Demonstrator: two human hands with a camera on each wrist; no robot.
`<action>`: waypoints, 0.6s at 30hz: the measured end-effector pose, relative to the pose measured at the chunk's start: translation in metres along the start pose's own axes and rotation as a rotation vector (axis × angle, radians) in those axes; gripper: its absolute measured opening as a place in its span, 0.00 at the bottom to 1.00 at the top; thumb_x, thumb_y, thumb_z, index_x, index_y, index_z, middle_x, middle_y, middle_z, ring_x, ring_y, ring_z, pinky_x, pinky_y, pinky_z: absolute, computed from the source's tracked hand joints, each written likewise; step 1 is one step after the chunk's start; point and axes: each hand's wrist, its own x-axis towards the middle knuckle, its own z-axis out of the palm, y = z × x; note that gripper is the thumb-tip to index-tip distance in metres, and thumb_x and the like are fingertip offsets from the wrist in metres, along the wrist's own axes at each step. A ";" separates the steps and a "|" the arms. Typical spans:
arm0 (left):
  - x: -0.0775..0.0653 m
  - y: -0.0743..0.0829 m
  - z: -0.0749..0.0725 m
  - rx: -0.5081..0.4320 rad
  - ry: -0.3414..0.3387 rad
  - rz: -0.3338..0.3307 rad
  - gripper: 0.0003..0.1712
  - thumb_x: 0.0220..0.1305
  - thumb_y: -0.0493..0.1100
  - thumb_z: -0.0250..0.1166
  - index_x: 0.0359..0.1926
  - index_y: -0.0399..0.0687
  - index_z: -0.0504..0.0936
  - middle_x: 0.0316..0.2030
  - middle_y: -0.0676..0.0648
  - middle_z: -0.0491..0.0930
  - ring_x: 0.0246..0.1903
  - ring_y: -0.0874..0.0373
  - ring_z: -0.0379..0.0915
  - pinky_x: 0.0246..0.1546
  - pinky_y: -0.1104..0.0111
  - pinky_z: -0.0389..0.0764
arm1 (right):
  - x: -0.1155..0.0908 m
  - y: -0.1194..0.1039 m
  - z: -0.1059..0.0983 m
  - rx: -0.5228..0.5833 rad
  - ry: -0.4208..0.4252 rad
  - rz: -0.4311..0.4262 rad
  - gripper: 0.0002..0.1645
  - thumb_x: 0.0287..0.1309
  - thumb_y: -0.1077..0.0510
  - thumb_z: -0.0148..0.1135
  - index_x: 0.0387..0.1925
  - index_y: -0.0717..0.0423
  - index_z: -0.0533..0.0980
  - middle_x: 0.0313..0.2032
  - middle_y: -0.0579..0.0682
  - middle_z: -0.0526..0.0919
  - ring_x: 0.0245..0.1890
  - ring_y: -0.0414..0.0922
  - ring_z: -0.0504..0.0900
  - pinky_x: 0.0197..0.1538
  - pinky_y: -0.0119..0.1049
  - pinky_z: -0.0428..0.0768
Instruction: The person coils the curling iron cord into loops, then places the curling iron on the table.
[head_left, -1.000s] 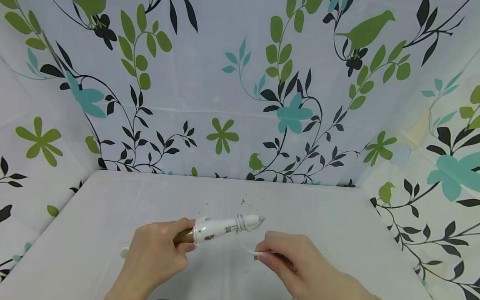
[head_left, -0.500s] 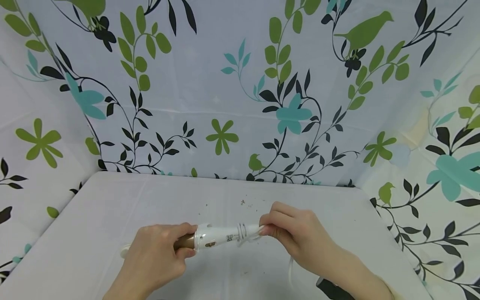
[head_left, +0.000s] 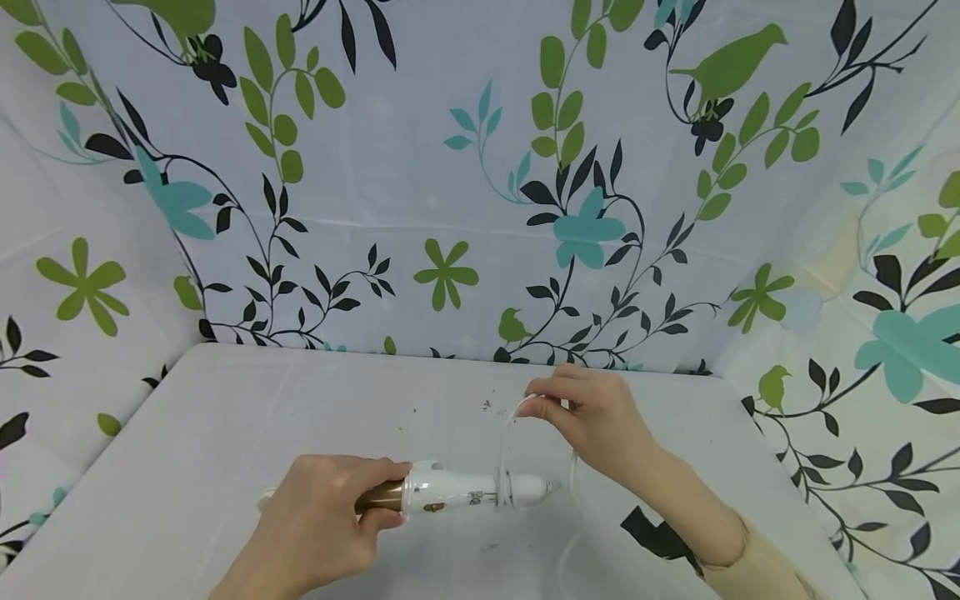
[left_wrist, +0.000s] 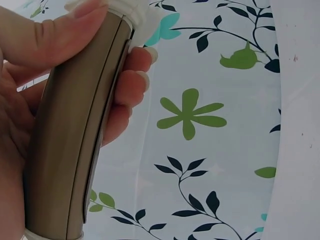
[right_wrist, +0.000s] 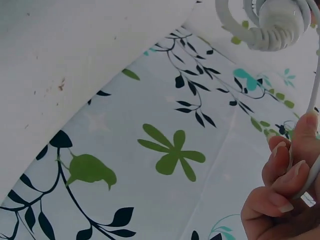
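Note:
My left hand (head_left: 318, 508) grips a curling iron (head_left: 450, 489) by its bronze barrel, thumb and fingers wrapped around it. The left wrist view shows the bronze barrel (left_wrist: 70, 130) close up, with a white collar above it. Pointing right, the white handle carries a few printed marks and turns of white cord (head_left: 503, 446) near its tapered tip. Above and right of that tip, my right hand (head_left: 592, 408) pinches the cord and lifts a length of it up from the handle. Seen from the right wrist, the cord (right_wrist: 314, 92) runs down into the curled fingers.
A white table (head_left: 247, 400) lies under both hands, with small dark specks (head_left: 487, 407) near its middle. Slack cord (head_left: 564, 558) trails toward the front edge. A black strap-like piece (head_left: 656, 535) shows beneath the right forearm. Leaf-patterned cloth (head_left: 442, 192) stands behind and at both sides.
My right hand first rose from below the handle to its tip, then up beyond it, carrying the cord around. The left hand and curling iron shifted slightly right and down.

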 end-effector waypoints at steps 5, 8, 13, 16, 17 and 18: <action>0.000 -0.001 0.001 -0.036 0.012 0.039 0.25 0.29 0.31 0.80 0.37 0.47 0.88 0.30 0.55 0.88 0.24 0.71 0.81 0.25 0.78 0.79 | -0.003 0.010 0.004 0.065 -0.099 0.060 0.05 0.50 0.59 0.75 0.27 0.47 0.84 0.21 0.37 0.70 0.20 0.31 0.65 0.23 0.20 0.64; 0.000 -0.001 0.002 -0.069 0.044 0.079 0.26 0.29 0.31 0.80 0.38 0.46 0.88 0.30 0.55 0.88 0.25 0.70 0.82 0.26 0.77 0.80 | -0.002 0.011 0.007 0.078 -0.165 0.116 0.02 0.53 0.56 0.74 0.30 0.46 0.86 0.21 0.36 0.69 0.21 0.30 0.65 0.23 0.23 0.67; -0.001 -0.004 0.004 -0.121 0.109 0.147 0.28 0.28 0.31 0.81 0.39 0.45 0.87 0.29 0.54 0.88 0.25 0.69 0.82 0.27 0.76 0.81 | -0.005 0.013 0.010 0.134 -0.340 0.283 0.07 0.58 0.50 0.70 0.34 0.46 0.89 0.19 0.36 0.69 0.22 0.32 0.66 0.25 0.26 0.70; -0.001 -0.005 0.004 -0.136 0.129 0.174 0.28 0.28 0.32 0.81 0.40 0.44 0.87 0.29 0.53 0.88 0.24 0.69 0.82 0.27 0.77 0.81 | -0.012 0.018 0.011 0.210 -0.428 0.375 0.09 0.60 0.49 0.68 0.35 0.47 0.89 0.19 0.37 0.69 0.21 0.33 0.65 0.24 0.26 0.68; -0.002 -0.006 0.004 -0.143 0.130 0.179 0.28 0.28 0.32 0.81 0.40 0.44 0.87 0.29 0.53 0.88 0.24 0.70 0.82 0.27 0.77 0.81 | -0.014 0.020 0.012 0.240 -0.447 0.396 0.09 0.60 0.49 0.68 0.35 0.47 0.89 0.19 0.37 0.68 0.21 0.33 0.65 0.24 0.26 0.68; -0.002 -0.006 0.004 -0.148 0.133 0.185 0.28 0.29 0.33 0.81 0.40 0.44 0.86 0.29 0.52 0.88 0.24 0.70 0.82 0.28 0.77 0.81 | -0.016 0.023 0.012 0.269 -0.463 0.405 0.09 0.61 0.50 0.67 0.35 0.47 0.89 0.19 0.38 0.68 0.21 0.33 0.65 0.24 0.26 0.67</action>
